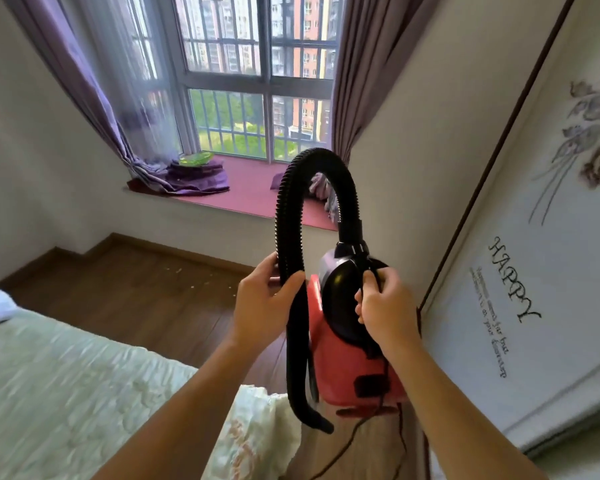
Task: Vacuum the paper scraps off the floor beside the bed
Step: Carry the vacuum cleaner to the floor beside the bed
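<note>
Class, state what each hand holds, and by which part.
Left hand grips the black hose partway along; right hand holds the red vacuum by its top handle.

I see a glossy red plastic vacuum, a ribbed black hose, and a smooth dark wood floor.

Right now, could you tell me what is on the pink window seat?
A folded purple cloth bearing a green dish, and a purplish bundle partly hidden behind the black ribbed hose.
</note>
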`<state>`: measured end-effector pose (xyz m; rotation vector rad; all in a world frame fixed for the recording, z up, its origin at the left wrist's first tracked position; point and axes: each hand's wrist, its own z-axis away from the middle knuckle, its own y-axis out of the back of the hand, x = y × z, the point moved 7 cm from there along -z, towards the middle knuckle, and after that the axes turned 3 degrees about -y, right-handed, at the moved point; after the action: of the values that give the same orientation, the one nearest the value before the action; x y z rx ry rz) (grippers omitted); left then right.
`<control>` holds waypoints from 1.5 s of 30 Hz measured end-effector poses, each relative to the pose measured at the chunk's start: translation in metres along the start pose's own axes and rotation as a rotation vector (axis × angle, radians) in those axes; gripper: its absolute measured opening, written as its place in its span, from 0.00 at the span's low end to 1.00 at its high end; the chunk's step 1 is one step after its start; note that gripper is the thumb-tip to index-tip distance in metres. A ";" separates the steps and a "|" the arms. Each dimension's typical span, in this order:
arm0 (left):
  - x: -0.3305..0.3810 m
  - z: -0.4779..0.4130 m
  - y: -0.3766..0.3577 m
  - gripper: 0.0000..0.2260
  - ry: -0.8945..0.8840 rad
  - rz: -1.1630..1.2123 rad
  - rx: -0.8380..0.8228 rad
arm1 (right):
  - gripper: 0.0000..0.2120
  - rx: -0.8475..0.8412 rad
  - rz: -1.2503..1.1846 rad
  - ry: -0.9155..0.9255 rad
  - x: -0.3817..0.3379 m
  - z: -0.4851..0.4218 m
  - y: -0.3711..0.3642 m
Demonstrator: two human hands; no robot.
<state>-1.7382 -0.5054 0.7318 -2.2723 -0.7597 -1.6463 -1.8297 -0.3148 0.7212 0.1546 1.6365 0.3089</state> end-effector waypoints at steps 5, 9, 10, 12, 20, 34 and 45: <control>-0.038 -0.072 -0.008 0.06 0.007 -0.014 0.059 | 0.10 -0.017 0.054 0.030 0.000 -0.079 -0.032; -0.080 -0.138 -0.013 0.07 0.006 -0.025 0.096 | 0.09 -0.047 0.072 0.009 0.010 -0.143 -0.066; -0.088 -0.155 -0.013 0.08 0.003 -0.020 0.103 | 0.10 -0.055 0.075 0.003 0.010 -0.158 -0.075; -0.102 -0.189 -0.011 0.07 0.006 -0.009 0.122 | 0.10 -0.071 0.086 -0.009 0.007 -0.188 -0.093; -0.121 -0.304 0.007 0.08 -0.037 -0.052 0.208 | 0.11 -0.107 0.066 0.031 -0.031 -0.302 -0.153; -0.187 -0.451 0.044 0.13 -0.006 -0.306 0.570 | 0.10 -0.478 0.010 0.132 -0.029 -0.497 -0.311; -0.192 -0.477 0.125 0.08 0.043 -0.511 0.857 | 0.11 -0.771 -0.019 0.266 -0.090 -0.542 -0.458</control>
<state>-2.1036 -0.8879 0.7282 -1.4900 -1.7259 -1.1523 -2.3209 -0.8348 0.7090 -0.5037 1.6638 0.9494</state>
